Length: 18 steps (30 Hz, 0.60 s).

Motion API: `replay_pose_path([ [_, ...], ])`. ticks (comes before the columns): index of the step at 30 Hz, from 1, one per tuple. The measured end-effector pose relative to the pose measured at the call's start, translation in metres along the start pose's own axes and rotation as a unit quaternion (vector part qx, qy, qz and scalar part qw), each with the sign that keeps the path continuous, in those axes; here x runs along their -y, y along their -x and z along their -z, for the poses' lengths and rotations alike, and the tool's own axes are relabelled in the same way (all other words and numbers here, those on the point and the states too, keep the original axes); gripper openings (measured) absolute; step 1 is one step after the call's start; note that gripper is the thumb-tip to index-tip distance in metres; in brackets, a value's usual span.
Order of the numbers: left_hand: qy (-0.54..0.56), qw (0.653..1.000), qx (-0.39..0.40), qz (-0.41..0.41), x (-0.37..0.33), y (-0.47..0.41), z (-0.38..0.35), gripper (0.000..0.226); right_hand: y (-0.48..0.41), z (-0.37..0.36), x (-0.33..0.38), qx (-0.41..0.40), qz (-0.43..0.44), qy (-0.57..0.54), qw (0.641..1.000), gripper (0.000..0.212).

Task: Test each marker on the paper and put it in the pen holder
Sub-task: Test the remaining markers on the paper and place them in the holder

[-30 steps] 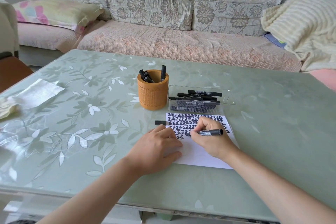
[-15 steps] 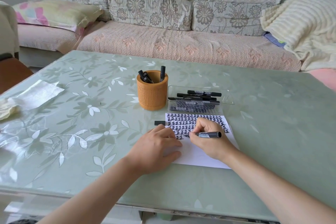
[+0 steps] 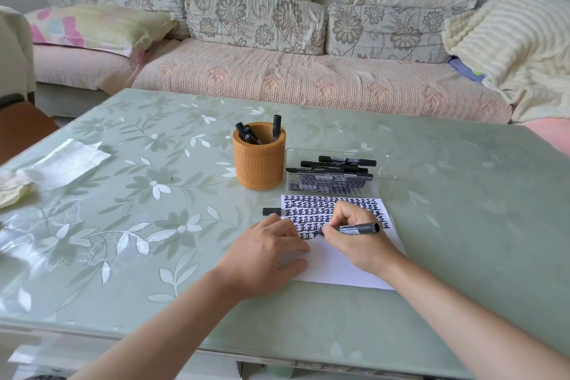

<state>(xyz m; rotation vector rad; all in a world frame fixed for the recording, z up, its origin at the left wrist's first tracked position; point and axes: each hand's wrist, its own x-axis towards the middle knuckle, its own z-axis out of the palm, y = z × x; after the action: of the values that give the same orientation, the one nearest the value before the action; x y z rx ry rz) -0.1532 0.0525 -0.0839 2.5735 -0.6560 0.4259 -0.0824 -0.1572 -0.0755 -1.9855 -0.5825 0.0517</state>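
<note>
Your right hand [image 3: 357, 244] has its fingers curled tight around a black marker [image 3: 354, 229], whose tip touches the paper [image 3: 339, 271] in the lower middle of the frame. Your left hand [image 3: 265, 253] lies flat with its fingers loose, holding down the paper's left edge. The marker's cap [image 3: 271, 211] sits just above that hand. The pen holder [image 3: 259, 160] stands in the middle. Since a moment ago, both hands have hardly moved.

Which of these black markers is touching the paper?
The black marker gripped in the right hand, tip on the white paper. The others stand in the orange pen holder or lie in the clear plastic tray.
</note>
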Motion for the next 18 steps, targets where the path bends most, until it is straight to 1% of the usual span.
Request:
replay_pose_path([
  [5,0.003,1.000,0.000,-0.002,-0.0002,-0.0002,0.0001,0.020,-0.0008,0.0005,-0.0014,0.025,-0.002,0.010,1.000,0.019],
  [12,0.001,1.000,-0.003,-0.001,0.0000,-0.0003,0.0001,0.021,-0.0023,0.0006,0.0003,0.015,-0.015,0.012,1.000,0.020],
  [13,0.002,1.000,-0.002,-0.001,0.0000,-0.0008,0.0004,0.021,-0.0030,0.0009,0.0015,0.006,-0.024,0.000,1.000,0.019],
  [16,0.003,1.000,0.002,-0.003,-0.0004,-0.0023,0.0013,0.021,-0.0029,0.0036,0.0042,-0.026,-0.063,-0.087,0.994,0.019],
  [18,0.004,1.000,0.006,-0.006,0.0004,-0.0039,0.0023,0.022,-0.0021,0.0058,0.0047,-0.029,-0.077,-0.120,0.989,0.020],
])
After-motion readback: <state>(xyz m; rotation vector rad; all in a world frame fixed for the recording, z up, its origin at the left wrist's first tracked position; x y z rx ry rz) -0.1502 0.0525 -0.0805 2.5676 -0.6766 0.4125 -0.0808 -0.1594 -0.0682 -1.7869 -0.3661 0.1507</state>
